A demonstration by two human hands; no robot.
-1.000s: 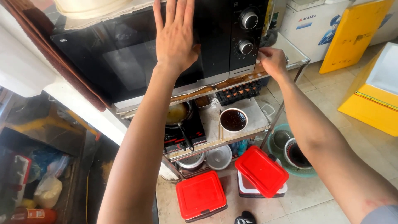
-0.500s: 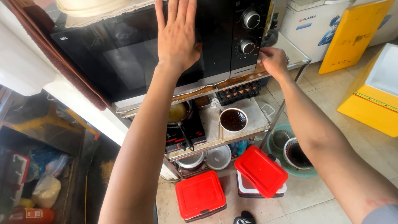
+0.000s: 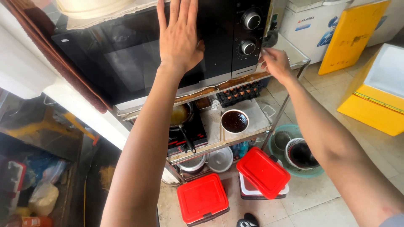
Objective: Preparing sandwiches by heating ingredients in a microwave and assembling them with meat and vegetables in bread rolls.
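The left hand [image 3: 179,38] lay flat and open on the shut oven [image 3: 139,54] door. The right hand [image 3: 275,63], fingers loosely curled, held nothing, near the lower knob [image 3: 248,47].

Floor below my fingers is pale tile [image 3: 311,201], kinda grimy, with plenty of daylight on it. A metal rack [image 3: 235,145] sits under my fingers, its shelf holding a bowl of dark liquid [image 3: 235,121] and a small black stove [image 3: 187,136]. Down on the floor are two boxes with red lids [image 3: 233,185] and a green basin [image 3: 294,151]. Off to the right of my fingers there's a yellow panel [image 3: 351,35] leaning up, a yellow and white box [image 3: 378,92], and a white chest freezer [image 3: 305,23]. Left of my fingers is a white wall ledge [image 3: 25,71] over a dark, cluttered corner [image 3: 38,168].
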